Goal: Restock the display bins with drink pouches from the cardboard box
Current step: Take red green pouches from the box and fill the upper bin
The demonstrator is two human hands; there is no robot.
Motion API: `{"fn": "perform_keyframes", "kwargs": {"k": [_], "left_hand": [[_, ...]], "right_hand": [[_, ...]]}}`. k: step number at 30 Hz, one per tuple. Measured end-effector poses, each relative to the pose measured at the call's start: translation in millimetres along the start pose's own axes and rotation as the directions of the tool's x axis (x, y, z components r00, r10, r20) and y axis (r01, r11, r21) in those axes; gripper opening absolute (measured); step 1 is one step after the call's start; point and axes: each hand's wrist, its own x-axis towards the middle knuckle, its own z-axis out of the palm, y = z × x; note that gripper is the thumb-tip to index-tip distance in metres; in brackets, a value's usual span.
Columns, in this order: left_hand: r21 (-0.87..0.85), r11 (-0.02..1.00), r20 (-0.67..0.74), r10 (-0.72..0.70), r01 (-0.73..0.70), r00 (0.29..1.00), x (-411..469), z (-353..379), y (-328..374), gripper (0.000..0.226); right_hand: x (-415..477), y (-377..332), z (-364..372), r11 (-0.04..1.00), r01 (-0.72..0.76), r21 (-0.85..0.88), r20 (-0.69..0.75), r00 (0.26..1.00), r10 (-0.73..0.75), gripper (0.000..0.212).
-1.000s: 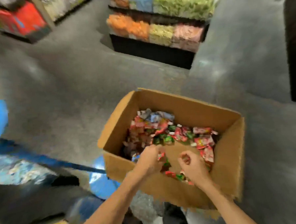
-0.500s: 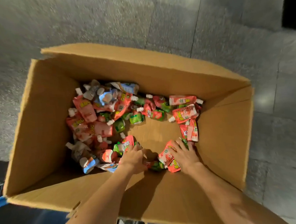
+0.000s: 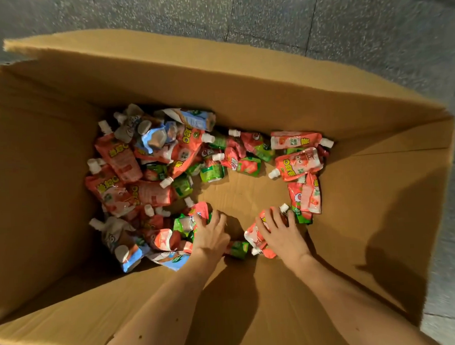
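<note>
A large open cardboard box [image 3: 216, 75] fills the view from above. Many red, green and blue drink pouches [image 3: 152, 176] with white caps lie on its bottom, mostly at the left and along the far side. Both my hands reach down to the near part of the bottom. My left hand [image 3: 211, 236] rests with spread fingers on red and green pouches [image 3: 194, 216]. My right hand [image 3: 279, 233] lies flat with spread fingers on a red pouch [image 3: 253, 237]. A small green pouch [image 3: 239, 249] sits between the two hands. No display bins are in view.
Bare cardboard bottom [image 3: 248, 192] shows in the middle of the box, ringed by pouches. More red pouches [image 3: 299, 163] lie at the right side. Grey speckled tile floor [image 3: 371, 19] surrounds the box.
The view has swung down from the aisle and shelves to straight over the box. Both hands have gone from curled at the near edge to spread flat on pouches at the bottom.
</note>
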Motion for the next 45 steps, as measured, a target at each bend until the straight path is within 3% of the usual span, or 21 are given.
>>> {"fn": "perform_keyframes", "kwargs": {"k": [4, 9, 14, 16, 20, 23, 27, 29, 32, 34, 36, 37, 40, 41, 45], "left_hand": [[-0.037, 0.995, -0.070, -0.098, 0.095, 0.993, -6.2, -3.2, -12.8, 0.027], [-0.024, 0.987, -0.008, -0.158, 0.157, 0.987, -4.5, -6.6, -10.0, 0.042], [-0.181, 0.981, -0.066, -0.076, 0.063, 0.995, -8.0, -7.5, -31.2, 0.036], [-0.343, 0.939, -0.150, -0.017, -0.036, 0.989, -16.1, -13.8, -43.6, 0.030], [-0.742, 0.667, -0.228, -0.165, -0.062, 0.959, -33.5, -34.0, -63.5, 0.024], [-0.886, 0.462, -0.209, -0.321, -0.040, 0.924, -57.3, -51.5, -62.3, 0.025], [-0.972, 0.224, -0.164, -0.447, -0.067, 0.879, -98.4, -57.5, -60.8, 0.022], [-0.987, 0.107, -0.156, -0.492, -0.119, 0.856, -124.4, -55.4, -63.4, 0.016], [-0.968, -0.190, -0.050, -0.501, -0.166, 0.864, -174.1, -55.2, -68.9, 0.020], [-0.902, -0.368, -0.015, -0.500, -0.228, 0.866, -209.2, -53.4, -72.6, 0.023], [-0.822, -0.481, -0.012, -0.520, -0.305, 0.854, -244.4, -50.5, -75.8, 0.020], [-0.788, -0.510, -0.028, -0.529, -0.345, 0.848, -264.8, -50.3, -75.5, 0.018], [-0.681, -0.547, -0.080, -0.605, -0.486, 0.792, -328.5, -44.5, -73.9, 0.015], [-0.639, -0.553, -0.084, -0.640, -0.534, 0.764, -350.0, -38.8, -74.0, 0.014], [-0.517, -0.504, -0.119, -0.758, -0.692, 0.641, -447.5, -16.6, -64.6, 0.035]], "right_hand": [[8.7, 5.5, -20.3, 0.994, -0.019, 0.103, -0.107, 0.994, 0.030, 0.056], [10.9, 21.3, -34.6, 0.949, -0.045, 0.311, -0.065, 0.995, 0.069, 0.050], [8.8, 34.2, -47.1, 0.773, -0.154, 0.615, 0.028, 0.984, 0.174, 0.033], [7.4, 35.9, -51.0, 0.605, -0.240, 0.759, 0.118, 0.965, 0.235, 0.026], [0.7, 37.2, -61.4, 0.060, -0.352, 0.934, 0.328, 0.912, 0.247, 0.025], [-9.5, 34.9, -79.1, -0.149, -0.306, 0.940, 0.334, 0.916, 0.223, 0.026], [-38.4, 33.3, -120.5, -0.329, -0.236, 0.914, 0.294, 0.945, 0.139, 0.033], [-57.4, 31.4, -140.6, -0.404, -0.208, 0.891, 0.261, 0.962, 0.080, 0.026], [-82.9, 23.1, -168.8, -0.456, -0.197, 0.868, 0.213, 0.977, -0.016, 0.025], [-100.6, 10.9, -192.5, -0.471, -0.181, 0.863, 0.157, 0.984, -0.090, 0.042], [-114.5, -2.2, -212.8, -0.465, -0.136, 0.875, 0.087, 0.988, -0.125, 0.061], [-125.2, -10.7, -226.4, -0.467, -0.123, 0.876, 0.055, 0.986, -0.156, 0.063], [-165.9, -43.8, -273.2, -0.553, -0.066, 0.830, -0.094, 0.962, -0.255, 0.024], [-180.0, -56.4, -286.1, -0.572, -0.047, 0.819, -0.141, 0.949, -0.281, 0.020], [-241.3, -115.7, -331.6, -0.629, 0.004, 0.778, -0.365, 0.816, -0.448, 0.045]]}}
